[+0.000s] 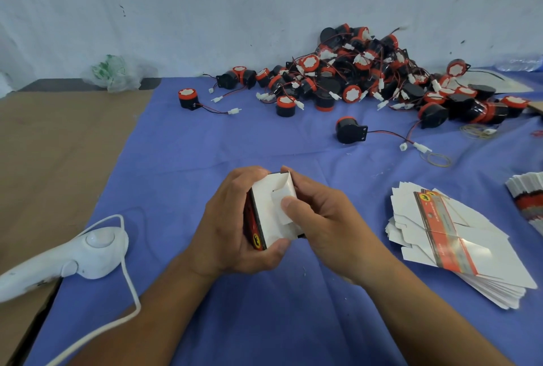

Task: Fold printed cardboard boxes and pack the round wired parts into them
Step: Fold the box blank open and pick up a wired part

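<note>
**Box end being tucked shut, held up in both hands**

Left hand (232,218) wraps the box (263,209) from the side, with fingers over the top edge and thumb under the bottom corner. That grip looks meant to keep the sleeve square so the end flaps have something to fold against. Right hand (320,221) curls round the other side, its thumb flat on the small white tuck flap, pressing it in. The box is off the surface (205,145), above its near middle, with the end face turned to the camera, probably so the flaps stay in sight while tucking.

Box look: the flaps are plain white. Red and black print runs down the left wall, with a yellow logo near the bottom. The flaps overlap and one edge is lifted at the top, so it is not seated. A dark bit shows at the top edge, maybe a part already inside; can't tell, the flaps cover the opening.

Blanks (458,236) lie fanned flat just right of the hands, in easy reach for the next fold. Parts (352,71) are heaped at the back, wires tangled. One loose part (349,130) lies apart, nearer the hands.
</note>
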{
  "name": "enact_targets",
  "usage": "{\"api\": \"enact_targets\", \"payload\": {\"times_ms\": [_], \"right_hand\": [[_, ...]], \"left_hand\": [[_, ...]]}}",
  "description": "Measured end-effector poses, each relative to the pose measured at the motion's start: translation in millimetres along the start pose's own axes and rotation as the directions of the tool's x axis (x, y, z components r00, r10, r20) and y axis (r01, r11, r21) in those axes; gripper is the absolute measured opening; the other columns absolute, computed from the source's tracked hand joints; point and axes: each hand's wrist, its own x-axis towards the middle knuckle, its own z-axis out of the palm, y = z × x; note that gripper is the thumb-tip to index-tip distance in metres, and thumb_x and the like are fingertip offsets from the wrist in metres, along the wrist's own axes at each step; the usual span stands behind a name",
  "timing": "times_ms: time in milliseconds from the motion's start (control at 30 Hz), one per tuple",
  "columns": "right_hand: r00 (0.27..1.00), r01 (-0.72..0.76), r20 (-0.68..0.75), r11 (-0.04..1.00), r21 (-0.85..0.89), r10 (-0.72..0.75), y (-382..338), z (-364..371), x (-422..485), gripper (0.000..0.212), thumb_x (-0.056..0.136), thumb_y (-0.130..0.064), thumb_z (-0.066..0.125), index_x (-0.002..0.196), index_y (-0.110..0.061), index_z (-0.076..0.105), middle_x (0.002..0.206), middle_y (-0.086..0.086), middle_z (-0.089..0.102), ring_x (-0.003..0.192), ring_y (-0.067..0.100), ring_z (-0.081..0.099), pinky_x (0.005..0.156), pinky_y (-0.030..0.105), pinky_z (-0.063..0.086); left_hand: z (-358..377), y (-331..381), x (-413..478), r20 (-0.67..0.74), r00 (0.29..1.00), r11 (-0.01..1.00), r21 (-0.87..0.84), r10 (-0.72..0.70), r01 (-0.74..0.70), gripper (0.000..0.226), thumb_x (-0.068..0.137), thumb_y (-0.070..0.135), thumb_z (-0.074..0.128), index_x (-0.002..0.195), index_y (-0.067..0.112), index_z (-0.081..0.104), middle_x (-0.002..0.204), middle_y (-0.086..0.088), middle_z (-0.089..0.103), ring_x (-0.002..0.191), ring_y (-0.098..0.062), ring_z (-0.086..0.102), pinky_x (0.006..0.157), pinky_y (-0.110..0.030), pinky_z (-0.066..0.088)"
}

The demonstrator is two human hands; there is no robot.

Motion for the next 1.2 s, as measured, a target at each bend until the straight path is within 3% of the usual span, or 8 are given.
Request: {"api": "enact_targets", "payload": {"times_ms": [100,233,333,500,633,833,1033,1200], "right_hand": [[0.999,-0.001,-0.039,0.997,-0.072,-0.002,0.2,1.7,-1.1,0.033,0.090,-0.029,0.048,0.109,-0.050,0.066,0.108,0.004,0.066,0.093,0.010,0.061,0.093,0.051,0.052],[0.996,-0.028,-0.091,0.983,-0.181,0.012,3.2,5.0,-1.5,0.045,0.088,-0.035,0.044,0.130,-0.028,0.060,0.102,0.011,0.066,0.090,0.020,0.060,0.089,0.048,0.050],[0.995,-0.030,-0.098,0.978,-0.206,0.010,3.7,5.6,-1.1,0.050,0.091,-0.040,0.046,0.138,-0.024,0.055,0.095,-0.004,0.067,0.088,0.009,0.059,0.088,0.041,0.053],[0.995,-0.097,0.051,0.964,0.249,0.087,1.5,1.3,-0.7,0.030,0.096,-0.034,0.060,0.124,-0.040,0.066,0.124,-0.001,0.069,0.116,0.014,0.064,0.094,0.030,0.054],[0.989,-0.142,0.027,0.883,0.448,0.146,2.6,-0.7,0.6,0.055,0.084,-0.024,0.064,0.139,-0.023,0.057,0.122,0.011,0.067,0.107,0.018,0.066,0.083,0.028,0.056],[0.989,-0.062,-0.109,0.947,0.314,0.101,6.2,2.0,0.8,0.042,0.089,-0.009,0.066,0.127,-0.029,0.065,0.104,0.002,0.072,0.099,0.022,0.067,0.081,0.034,0.056],[0.994,-0.070,-0.054,0.918,0.390,0.098,0.7,-1.8,1.6,0.052,0.086,-0.030,0.063,0.137,-0.025,0.059,0.125,-0.001,0.070,0.114,0.013,0.066,0.088,0.025,0.054],[0.980,0.078,-0.187,0.996,0.033,-0.071,4.8,-1.2,1.0,0.045,0.096,-0.012,0.065,0.137,-0.032,0.059,0.118,-0.003,0.070,0.104,0.016,0.066,0.089,0.033,0.056]], "left_hand": [[0.0,1.1,0.2,-0.005,1.000,0.999,0.033,0.011,-0.011,0.066,0.076,0.048,0.065,0.122,0.006,0.044,0.119,-0.006,0.052,0.102,-0.030,0.061,0.083,-0.038,0.053],[0.9,3.4,0.9,-0.014,0.999,0.996,0.078,0.048,-0.047,0.066,0.082,0.054,0.059,0.121,0.003,0.044,0.117,-0.011,0.055,0.102,-0.033,0.061,0.085,-0.039,0.053],[1.2,3.8,1.5,-0.014,0.999,0.994,0.099,0.051,-0.049,0.066,0.082,0.053,0.059,0.121,0.003,0.044,0.117,-0.013,0.057,0.102,-0.033,0.061,0.086,-0.038,0.052],[-2.0,1.7,1.5,-0.014,1.000,0.997,0.074,0.011,-0.010,0.066,0.082,0.056,0.059,0.123,0.006,0.042,0.119,-0.006,0.051,0.105,-0.025,0.057,0.089,-0.029,0.050],[0.3,2.0,0.8,0.004,1.000,0.998,0.054,0.016,-0.016,0.065,0.073,0.041,0.066,0.124,0.005,0.044,0.116,-0.014,0.056,0.106,-0.029,0.058,0.087,-0.034,0.051],[0.3,3.5,2.7,0.080,0.996,0.996,0.078,0.043,-0.049,0.071,0.072,0.040,0.071,0.127,0.004,0.045,0.121,-0.015,0.053,0.114,-0.021,0.053,0.093,-0.025,0.047],[4.4,7.6,5.5,-0.006,1.000,0.998,0.063,-0.020,0.021,0.073,0.072,0.043,0.073,0.128,0.006,0.044,0.124,-0.009,0.047,0.117,-0.011,0.048,0.095,-0.019,0.041],[9.6,8.3,6.1,-0.031,0.998,0.991,0.126,0.046,-0.042,0.073,0.076,0.043,0.075,0.129,0.004,0.045,0.127,-0.011,0.049,0.119,-0.019,0.050,0.096,-0.030,0.047]]}}
